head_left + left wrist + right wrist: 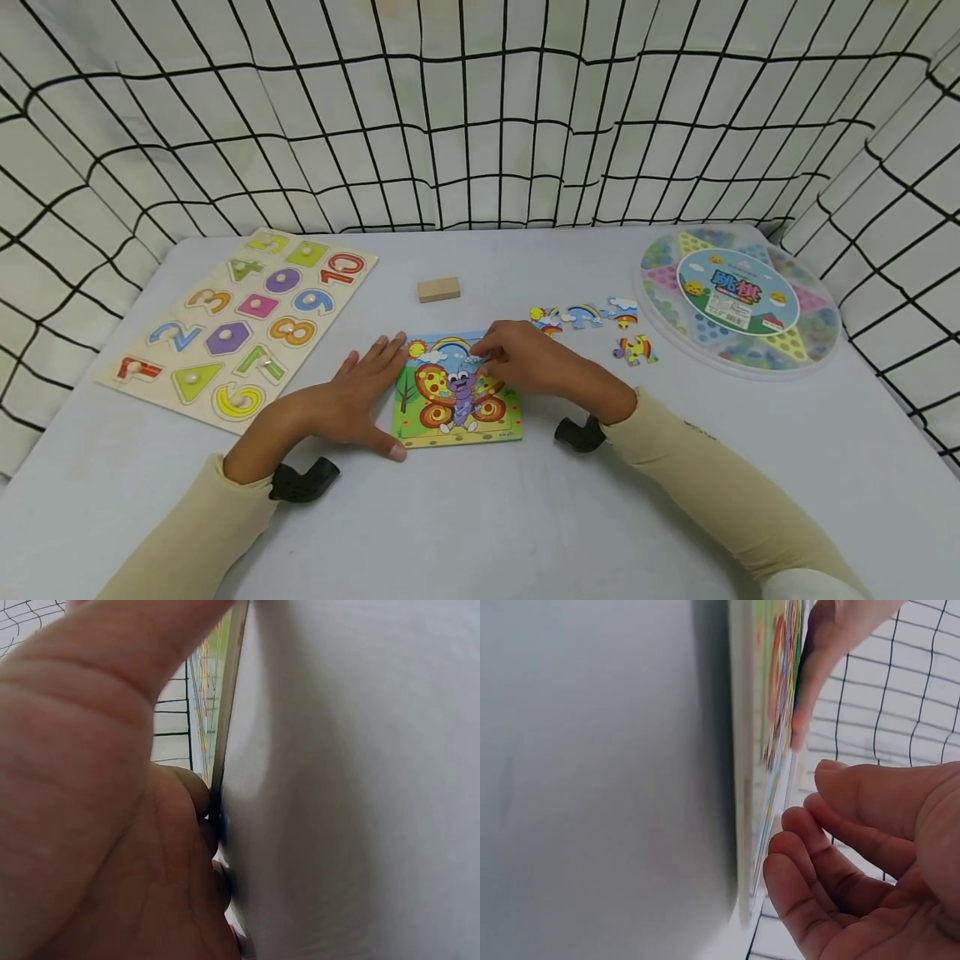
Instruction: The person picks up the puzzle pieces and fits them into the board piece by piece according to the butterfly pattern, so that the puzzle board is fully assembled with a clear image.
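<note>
Touches left edge of butterfly puzzle [459,398], central on worktop [487,517], with left hand [356,398] spread; curls right hand [531,358] over far-right portion, cannot tell if gripping anything; has loose pieces [585,317] farther right.

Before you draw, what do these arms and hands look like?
Left sleeve and right sleeve are beige, the right with a small dark marking. A black, bent piece shows at each wrist. Left hand and right hand are ungloved.
</note>
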`<control>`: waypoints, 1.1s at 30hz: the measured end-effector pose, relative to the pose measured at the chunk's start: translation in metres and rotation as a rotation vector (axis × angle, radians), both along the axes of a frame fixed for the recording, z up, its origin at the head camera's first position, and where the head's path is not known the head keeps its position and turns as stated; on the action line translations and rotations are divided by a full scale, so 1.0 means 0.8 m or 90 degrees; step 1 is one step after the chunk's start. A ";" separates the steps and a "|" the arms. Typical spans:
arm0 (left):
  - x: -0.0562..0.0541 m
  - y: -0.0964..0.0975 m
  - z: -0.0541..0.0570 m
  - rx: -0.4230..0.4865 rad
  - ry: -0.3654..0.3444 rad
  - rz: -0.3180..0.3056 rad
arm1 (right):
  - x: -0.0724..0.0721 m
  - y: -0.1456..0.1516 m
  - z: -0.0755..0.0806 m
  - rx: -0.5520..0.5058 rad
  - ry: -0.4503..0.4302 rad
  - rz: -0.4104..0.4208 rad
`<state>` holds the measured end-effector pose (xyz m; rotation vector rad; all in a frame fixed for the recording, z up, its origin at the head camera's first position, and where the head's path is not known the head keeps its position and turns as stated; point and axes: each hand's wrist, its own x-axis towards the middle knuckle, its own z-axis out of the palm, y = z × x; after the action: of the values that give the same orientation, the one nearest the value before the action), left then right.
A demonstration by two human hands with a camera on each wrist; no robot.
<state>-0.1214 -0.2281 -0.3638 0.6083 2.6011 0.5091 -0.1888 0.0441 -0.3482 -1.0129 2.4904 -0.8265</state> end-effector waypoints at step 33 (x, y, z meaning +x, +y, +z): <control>0.004 -0.002 0.002 -0.007 0.002 -0.002 | -0.022 0.108 0.000 -0.057 0.069 -0.045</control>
<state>-0.1186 -0.2296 -0.3626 0.6094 2.6040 0.4921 -0.2065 0.1307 -0.3479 -1.0300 2.6148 -0.9364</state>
